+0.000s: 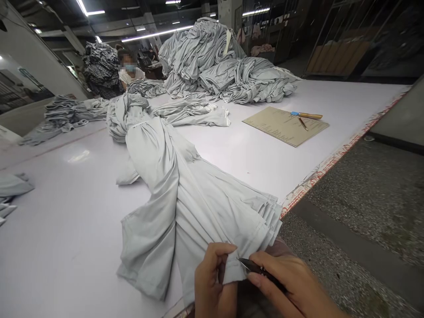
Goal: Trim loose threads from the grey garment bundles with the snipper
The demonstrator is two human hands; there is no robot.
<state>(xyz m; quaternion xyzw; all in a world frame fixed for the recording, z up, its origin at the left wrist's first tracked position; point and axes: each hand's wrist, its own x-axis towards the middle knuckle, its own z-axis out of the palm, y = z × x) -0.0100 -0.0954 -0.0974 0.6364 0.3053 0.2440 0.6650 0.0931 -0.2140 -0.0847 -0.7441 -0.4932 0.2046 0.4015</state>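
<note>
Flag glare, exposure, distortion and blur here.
Head view: glare patch on the pale tabletop, left of the grey garments; head view: ceiling lights blown out, upper right very dark; head view: scene tilted, edges stretched, far left soft; head view: left hand, right hand and dark snips readable.

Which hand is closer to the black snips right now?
Right. The right hand holds the black snips between thumb and fingers; the left hand pinches the pale grey garment edge just ahead of the blades.
</note>
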